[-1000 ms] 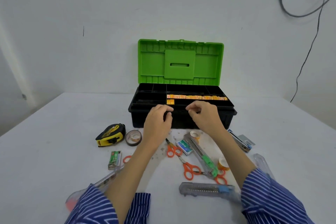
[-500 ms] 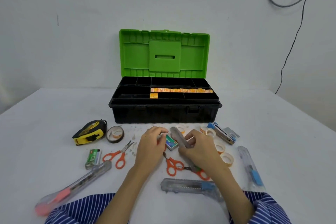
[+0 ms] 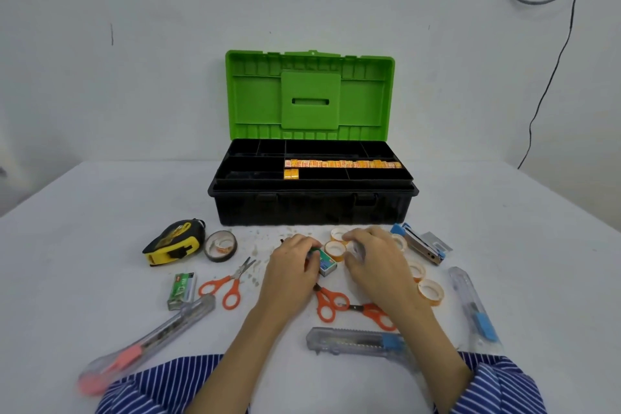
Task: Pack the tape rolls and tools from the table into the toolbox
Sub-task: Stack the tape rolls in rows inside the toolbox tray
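The black toolbox (image 3: 312, 190) stands open with its green lid (image 3: 309, 94) upright, and a row of orange boxes (image 3: 342, 164) lies in its top tray. Both hands are down on the table in front of it. My left hand (image 3: 295, 267) and my right hand (image 3: 376, 262) have curled fingers on a grey utility knife with a green slider (image 3: 314, 250), mostly hidden under them. A small blue-green box (image 3: 327, 264) lies between the hands. Clear tape rolls (image 3: 336, 249) lie around my right hand. A dark tape roll (image 3: 220, 245) sits further left.
A yellow tape measure (image 3: 173, 240), orange scissors (image 3: 228, 286), a green packet (image 3: 181, 289) and a pink cutter (image 3: 148, 343) lie on the left. Another pair of scissors (image 3: 332, 304) and a blue-slider cutter (image 3: 356, 341) lie near me; a stapler (image 3: 420, 242) and a third cutter (image 3: 473, 306) are on the right.
Both hands came down from the toolbox's front edge to the table. The right hand took hold of the grey knife, and it is now turned sideways between the two hands.
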